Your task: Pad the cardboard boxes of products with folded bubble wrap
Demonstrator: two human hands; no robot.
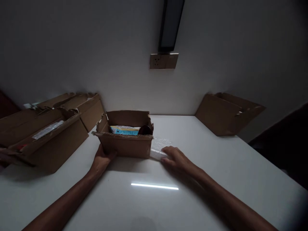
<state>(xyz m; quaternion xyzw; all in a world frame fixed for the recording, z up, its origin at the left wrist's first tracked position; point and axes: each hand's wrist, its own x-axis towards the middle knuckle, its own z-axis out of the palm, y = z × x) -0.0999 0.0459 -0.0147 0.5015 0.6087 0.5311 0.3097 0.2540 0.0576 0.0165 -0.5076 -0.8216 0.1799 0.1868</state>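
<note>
A small open cardboard box [126, 144] stands on the white table [211, 166] in front of me. Inside it I see a light blue and yellow packet [124, 129] and a dark rounded item [145, 130]. My left hand [102, 158] presses against the box's front left corner, thumb along its lower edge. My right hand [175, 157] lies flat on the table to the right of the box, fingers stretched onto a clear bubble-wrap piece [159, 148] beside the box.
Larger open cardboard boxes [48, 141] crowd the table's left side, one holding a clear-wrapped item. Another box [226, 114] lies tilted at the back right against the wall. Another person's hand [4, 157] shows at the far left edge. A wall socket [163, 61] sits above.
</note>
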